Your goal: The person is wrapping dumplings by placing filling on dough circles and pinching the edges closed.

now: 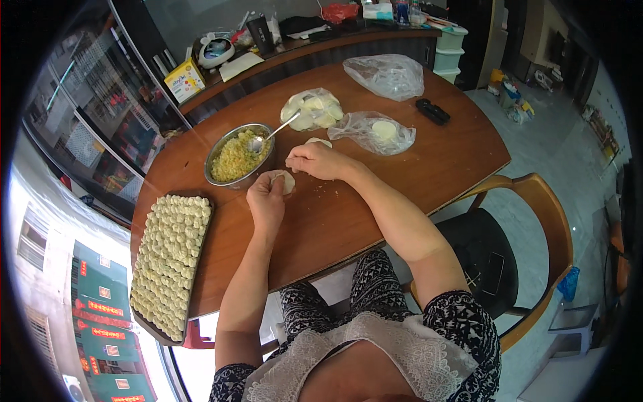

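Note:
My left hand [265, 199] pinches a round, pale dumpling wrapper [289, 182] between thumb and fingers, just in front of the filling bowl. My right hand [317, 163] hovers close by with its fingers curled together; what they hold, if anything, is too small to make out. Partly behind that hand, another wrapper [323, 142] lies on the table. The steel bowl [268, 164] contains chopped yellow-green filling [234, 157], and a metal spoon [282, 126] leans in it. To the left, a dark tray [195, 281] is covered with rows of folded dumplings [171, 258].
Beyond the bowl sits a plastic bag of wrappers [312, 109]. Another bag [358, 131] with wrappers lies to its right, near a crumpled clear bag [385, 75] and a black object [433, 112]. A wooden chair [559, 228] stands at right; a cluttered shelf [301, 48] runs behind the table.

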A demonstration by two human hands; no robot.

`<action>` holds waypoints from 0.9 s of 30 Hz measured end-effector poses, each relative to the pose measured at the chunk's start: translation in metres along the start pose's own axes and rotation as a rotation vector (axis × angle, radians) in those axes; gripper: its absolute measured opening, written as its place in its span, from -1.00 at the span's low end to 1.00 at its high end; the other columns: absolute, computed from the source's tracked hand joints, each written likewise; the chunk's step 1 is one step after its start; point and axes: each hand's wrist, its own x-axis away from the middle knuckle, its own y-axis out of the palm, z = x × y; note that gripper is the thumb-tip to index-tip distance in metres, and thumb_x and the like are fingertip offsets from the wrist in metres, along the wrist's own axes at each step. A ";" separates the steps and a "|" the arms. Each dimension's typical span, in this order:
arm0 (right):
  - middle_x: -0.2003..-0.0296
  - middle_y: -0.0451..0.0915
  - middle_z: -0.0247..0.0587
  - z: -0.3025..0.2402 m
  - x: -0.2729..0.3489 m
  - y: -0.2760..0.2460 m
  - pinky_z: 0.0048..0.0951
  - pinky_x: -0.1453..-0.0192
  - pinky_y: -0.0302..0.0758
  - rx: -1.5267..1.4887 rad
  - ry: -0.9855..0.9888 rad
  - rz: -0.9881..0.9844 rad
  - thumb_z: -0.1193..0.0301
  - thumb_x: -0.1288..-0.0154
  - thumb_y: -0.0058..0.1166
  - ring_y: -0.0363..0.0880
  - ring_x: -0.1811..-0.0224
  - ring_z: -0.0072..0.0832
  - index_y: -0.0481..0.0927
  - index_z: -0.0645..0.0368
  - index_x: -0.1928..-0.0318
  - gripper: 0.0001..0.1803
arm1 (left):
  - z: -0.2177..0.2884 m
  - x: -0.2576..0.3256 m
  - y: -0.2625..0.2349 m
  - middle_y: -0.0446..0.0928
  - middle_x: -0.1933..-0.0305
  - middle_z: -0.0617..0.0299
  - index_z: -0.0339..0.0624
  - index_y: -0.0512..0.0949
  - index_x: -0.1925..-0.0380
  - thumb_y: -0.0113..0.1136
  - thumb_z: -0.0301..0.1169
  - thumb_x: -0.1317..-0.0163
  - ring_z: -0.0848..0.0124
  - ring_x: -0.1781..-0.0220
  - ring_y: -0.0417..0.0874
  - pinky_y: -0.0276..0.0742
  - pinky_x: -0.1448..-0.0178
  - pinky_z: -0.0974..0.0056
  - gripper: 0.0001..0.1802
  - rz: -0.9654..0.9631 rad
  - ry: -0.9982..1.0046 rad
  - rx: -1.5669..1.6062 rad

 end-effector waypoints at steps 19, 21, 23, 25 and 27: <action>0.46 0.62 -0.25 0.006 -0.002 0.008 -0.39 0.27 0.47 -0.039 0.039 -0.045 0.35 -0.35 0.12 0.53 0.38 -0.54 0.63 0.27 0.27 -0.80 | 0.010 0.001 0.001 0.60 0.19 -0.05 -0.49 0.44 0.11 -0.12 -0.52 -0.46 0.19 0.29 0.75 0.77 0.23 0.22 -0.79 -0.072 -0.218 0.282; 0.46 0.62 -0.30 0.009 -0.003 0.009 -0.40 0.27 0.46 -0.043 0.034 -0.059 0.37 -0.37 0.13 0.51 0.38 -0.56 0.62 0.26 0.27 -0.82 | 0.010 0.002 0.000 0.60 0.18 -0.07 -0.49 0.44 0.11 -0.13 -0.52 -0.46 0.18 0.29 0.75 0.77 0.21 0.21 -0.79 -0.080 -0.246 0.280; 0.45 0.62 -0.30 0.008 -0.002 0.010 -0.40 0.27 0.46 -0.024 0.029 -0.075 0.37 -0.37 0.13 0.52 0.37 -0.57 0.61 0.26 0.27 -0.82 | 0.010 0.002 0.000 0.60 0.17 -0.09 -0.50 0.43 0.11 -0.13 -0.52 -0.46 0.17 0.30 0.75 0.77 0.21 0.21 -0.79 -0.083 -0.262 0.287; 0.45 0.62 -0.31 0.006 -0.002 0.009 -0.41 0.27 0.46 -0.019 0.052 -0.059 0.38 -0.37 0.13 0.52 0.37 -0.58 0.61 0.26 0.27 -0.83 | 0.011 0.002 0.000 0.60 0.15 -0.11 -0.51 0.43 0.11 -0.13 -0.52 -0.45 0.17 0.30 0.75 0.76 0.20 0.21 -0.78 -0.075 -0.264 0.302; 0.45 0.63 -0.28 0.006 -0.003 0.009 -0.40 0.26 0.47 -0.041 0.067 -0.037 0.38 -0.35 0.13 0.53 0.37 -0.56 0.62 0.26 0.27 -0.82 | 0.013 0.002 0.000 0.61 0.16 -0.10 -0.50 0.43 0.12 -0.11 -0.51 -0.45 0.18 0.29 0.75 0.77 0.20 0.21 -0.79 -0.062 -0.261 0.321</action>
